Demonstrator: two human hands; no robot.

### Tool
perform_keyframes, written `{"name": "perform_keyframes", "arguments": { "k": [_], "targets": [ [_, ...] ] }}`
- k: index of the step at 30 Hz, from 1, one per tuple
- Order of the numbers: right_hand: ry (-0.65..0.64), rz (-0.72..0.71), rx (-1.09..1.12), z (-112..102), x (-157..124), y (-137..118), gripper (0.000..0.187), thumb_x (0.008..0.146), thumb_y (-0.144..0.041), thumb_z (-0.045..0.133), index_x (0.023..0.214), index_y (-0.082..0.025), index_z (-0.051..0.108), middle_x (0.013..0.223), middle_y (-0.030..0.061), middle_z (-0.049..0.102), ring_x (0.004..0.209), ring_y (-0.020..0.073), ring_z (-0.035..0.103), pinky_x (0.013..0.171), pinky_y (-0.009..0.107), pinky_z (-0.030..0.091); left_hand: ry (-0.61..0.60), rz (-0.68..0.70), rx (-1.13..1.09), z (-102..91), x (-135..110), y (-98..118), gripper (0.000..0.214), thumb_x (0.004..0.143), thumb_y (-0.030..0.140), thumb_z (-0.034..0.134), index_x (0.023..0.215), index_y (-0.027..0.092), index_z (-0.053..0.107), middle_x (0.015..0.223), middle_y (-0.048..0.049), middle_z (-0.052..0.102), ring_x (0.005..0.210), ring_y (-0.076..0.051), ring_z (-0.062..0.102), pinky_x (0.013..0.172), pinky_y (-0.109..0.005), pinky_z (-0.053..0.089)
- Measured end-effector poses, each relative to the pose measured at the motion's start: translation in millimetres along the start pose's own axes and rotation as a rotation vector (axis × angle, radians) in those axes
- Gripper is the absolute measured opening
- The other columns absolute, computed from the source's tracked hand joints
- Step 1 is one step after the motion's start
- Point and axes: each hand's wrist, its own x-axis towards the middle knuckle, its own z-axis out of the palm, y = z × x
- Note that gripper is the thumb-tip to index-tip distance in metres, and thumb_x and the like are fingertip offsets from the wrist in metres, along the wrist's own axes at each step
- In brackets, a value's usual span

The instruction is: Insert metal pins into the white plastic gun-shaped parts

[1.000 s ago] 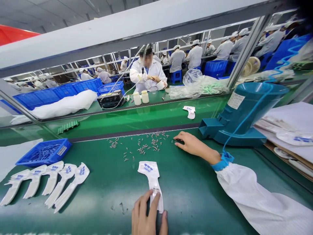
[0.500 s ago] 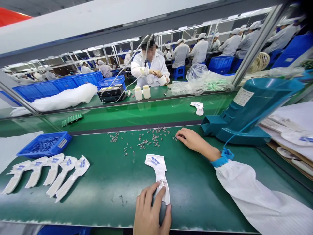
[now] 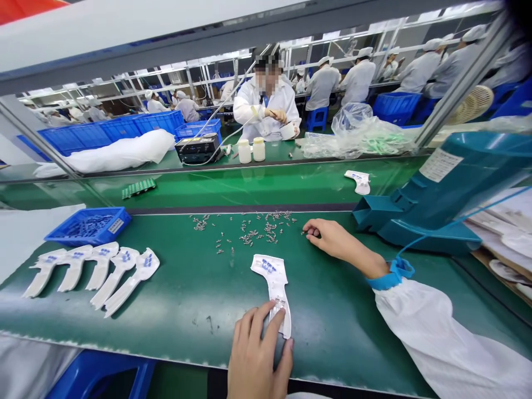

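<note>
While the left hand (image 3: 258, 360) lays slightly spread fingers (image 3: 258, 324) across the stem of a white T-shaped pouch (image 3: 272, 280) on the green worktop (image 3: 174, 313), the right hand (image 3: 343, 242) rests with curled fingers (image 3: 312, 226) pressed together, just beside scattered small metal parts (image 3: 253, 235).

Your wear | right sleeve (image 3: 436, 338): white smock cloth, loose and softly creased — faint fine stripes in the weave | cuff (image 3: 390, 275): bright blue band, snug at the wrist — gathering the white cloth | right hand (image 3: 343, 242): bare | left hand (image 3: 257, 354): bare
</note>
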Motion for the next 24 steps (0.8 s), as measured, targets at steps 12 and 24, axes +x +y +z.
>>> {"name": "perform_keyframes", "arguments": {
  "k": [12, 24],
  "targets": [
    [0.054, 0.019, 0.087, -19.4, -5.7, -17.4, 0.028, 0.096, -0.035, 0.042, 0.102, -0.021, 0.066, 0.098, 0.0091, 0.072, 0.085, 0.0239, 0.066, 0.074, 0.034, 0.05, -0.05, -0.06, -0.105, -6.0, 1.4, 5.9, 0.038, 0.091, 0.021, 0.053, 0.128, 0.029, 0.058, 0.133, -0.0063, 0.061, 0.114, -0.028, 0.056, 0.089, -0.042, 0.048],
    [-0.565, -0.052, 0.883, -20.4, -75.9, -129.6, 0.036, 0.094, -0.039, 0.058, 0.125, -0.023, 0.052, 0.09, 0.0001, 0.065, 0.08, 0.0149, 0.06, 0.076, 0.027, 0.05, 0.091, -0.172, -0.536, -24.1, 16.3, 4.4, 0.024, 0.094, 0.016, 0.057, 0.115, 0.027, 0.059, 0.1, -0.001, 0.068, 0.09, -0.015, 0.063, 0.078, -0.026, 0.051]
  ]
}}
